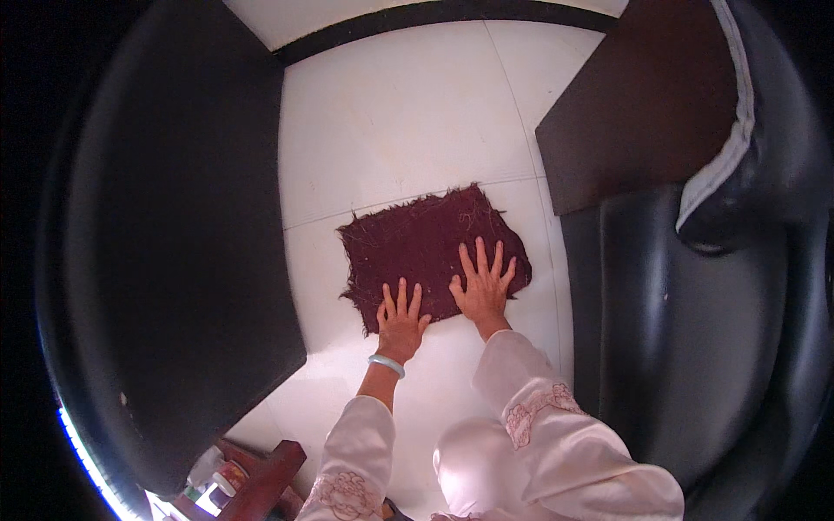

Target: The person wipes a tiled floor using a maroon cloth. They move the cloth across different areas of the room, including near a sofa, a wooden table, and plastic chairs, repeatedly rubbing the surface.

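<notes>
A dark maroon cloth (410, 254) with frayed edges lies spread on the white tiled floor (404, 117). Loose threads cling to its surface and rim. My left hand (401, 325) rests palm down on its near edge, fingers apart. A pale bangle (387, 366) circles that wrist. Further right, my right hand (485, 286) presses flat on the cloth's right part, its fingers spread wide. Neither hand grips anything. The cloth beneath both palms is hidden.
A tall dark panel (195, 195) walls the left side. On the right are a dark brown furniture side (638, 111) and a black glossy seat-like surface (664, 312). Low at left, small items sit by a reddish wooden piece (267, 478). A black baseboard (443, 16) crosses the back.
</notes>
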Motion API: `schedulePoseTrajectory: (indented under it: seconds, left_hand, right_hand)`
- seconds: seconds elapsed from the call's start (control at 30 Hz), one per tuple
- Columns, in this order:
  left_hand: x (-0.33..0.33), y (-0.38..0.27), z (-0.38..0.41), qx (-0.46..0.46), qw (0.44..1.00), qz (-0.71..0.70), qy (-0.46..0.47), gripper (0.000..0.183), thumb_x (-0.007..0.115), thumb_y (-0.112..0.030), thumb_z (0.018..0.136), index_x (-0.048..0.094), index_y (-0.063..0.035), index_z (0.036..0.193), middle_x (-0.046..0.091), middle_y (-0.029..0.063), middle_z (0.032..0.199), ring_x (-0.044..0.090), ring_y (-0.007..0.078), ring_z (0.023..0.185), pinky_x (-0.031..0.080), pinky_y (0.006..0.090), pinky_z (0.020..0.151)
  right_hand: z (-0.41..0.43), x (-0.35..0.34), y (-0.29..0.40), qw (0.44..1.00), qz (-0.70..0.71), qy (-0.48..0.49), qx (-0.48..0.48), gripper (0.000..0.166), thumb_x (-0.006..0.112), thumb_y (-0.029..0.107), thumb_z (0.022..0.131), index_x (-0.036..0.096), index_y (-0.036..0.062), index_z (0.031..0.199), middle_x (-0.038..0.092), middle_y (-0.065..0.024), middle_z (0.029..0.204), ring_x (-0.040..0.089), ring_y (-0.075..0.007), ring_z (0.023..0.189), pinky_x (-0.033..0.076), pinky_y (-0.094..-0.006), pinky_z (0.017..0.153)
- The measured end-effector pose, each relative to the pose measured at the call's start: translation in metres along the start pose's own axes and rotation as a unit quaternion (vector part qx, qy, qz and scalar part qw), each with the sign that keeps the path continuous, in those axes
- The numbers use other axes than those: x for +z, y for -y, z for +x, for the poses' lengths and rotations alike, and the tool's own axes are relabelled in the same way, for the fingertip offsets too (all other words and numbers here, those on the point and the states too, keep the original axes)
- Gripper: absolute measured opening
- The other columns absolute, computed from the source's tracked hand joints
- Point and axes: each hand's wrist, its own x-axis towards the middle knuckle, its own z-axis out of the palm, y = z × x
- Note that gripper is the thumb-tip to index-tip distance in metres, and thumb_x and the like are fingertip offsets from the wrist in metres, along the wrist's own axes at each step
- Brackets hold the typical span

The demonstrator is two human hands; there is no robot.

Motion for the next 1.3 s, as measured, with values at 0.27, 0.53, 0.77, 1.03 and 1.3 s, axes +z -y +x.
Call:
schedulePoseTrajectory:
  seconds: [0.27, 0.53, 0.77, 1.03, 1.3]
  left_hand:
    - [-0.005, 0.006, -0.003, 0.012, 0.999, -0.013, -0.026, 0.069, 0.048, -0.045, 0.099, 0.025, -0.0118, 0.155, 0.010, 0.0203, 0.162, 0.006, 0.0476, 0.147, 0.019, 0.0552, 0.112]
    - [-0.009, 0.002, -0.001, 0.008, 1.000, 0.005, -0.015, 0.066, 0.052, -0.046, 0.097, 0.033, -0.0164, 0.153, 0.019, 0.0160, 0.161, 0.013, 0.0452, 0.147, 0.021, 0.0529, 0.112]
    - [-0.008, 0.001, 0.000, 0.026, 1.000, -0.003, -0.015, 0.065, 0.056, -0.045, 0.095, 0.040, -0.0129, 0.149, 0.024, 0.0214, 0.158, 0.017, 0.0513, 0.143, 0.023, 0.0575, 0.109]
    - [-0.008, 0.004, -0.001, 0.022, 0.999, -0.011, 0.021, 0.064, 0.056, -0.045, 0.094, 0.043, -0.0099, 0.146, 0.024, 0.0249, 0.157, 0.017, 0.0536, 0.142, 0.023, 0.0579, 0.109]
    - [-0.015, 0.005, 0.000, 0.024, 0.998, -0.049, 0.013, 0.065, 0.056, -0.043, 0.094, 0.040, -0.0110, 0.148, 0.022, 0.0236, 0.158, 0.018, 0.0539, 0.142, 0.023, 0.0584, 0.109]
  right_hand:
    - [0.000, -0.004, 0.004, 0.999, -0.018, 0.033, 0.003, 0.063, 0.053, 0.040, 0.089, 0.041, 0.0240, 0.149, 0.026, -0.0100, 0.159, 0.013, -0.0449, 0.146, 0.006, -0.0700, 0.111]
    - [0.001, -0.006, -0.001, 0.998, -0.031, 0.055, 0.005, 0.062, 0.054, 0.042, 0.087, 0.044, 0.0254, 0.146, 0.028, -0.0097, 0.158, 0.019, -0.0465, 0.143, 0.008, -0.0707, 0.110]
    - [-0.003, -0.003, -0.007, 0.998, -0.047, 0.036, 0.000, 0.060, 0.056, 0.045, 0.084, 0.051, 0.0279, 0.141, 0.033, -0.0085, 0.155, 0.026, -0.0463, 0.140, 0.015, -0.0719, 0.108]
    - [-0.005, 0.000, -0.003, 0.998, -0.041, 0.052, 0.008, 0.057, 0.058, 0.043, 0.082, 0.055, 0.0287, 0.137, 0.036, -0.0095, 0.152, 0.026, -0.0476, 0.139, 0.014, -0.0712, 0.108]
    - [-0.008, 0.007, -0.005, 0.997, -0.061, 0.051, 0.005, 0.058, 0.061, 0.044, 0.082, 0.054, 0.0294, 0.137, 0.036, -0.0085, 0.152, 0.022, -0.0474, 0.140, 0.013, -0.0719, 0.108]
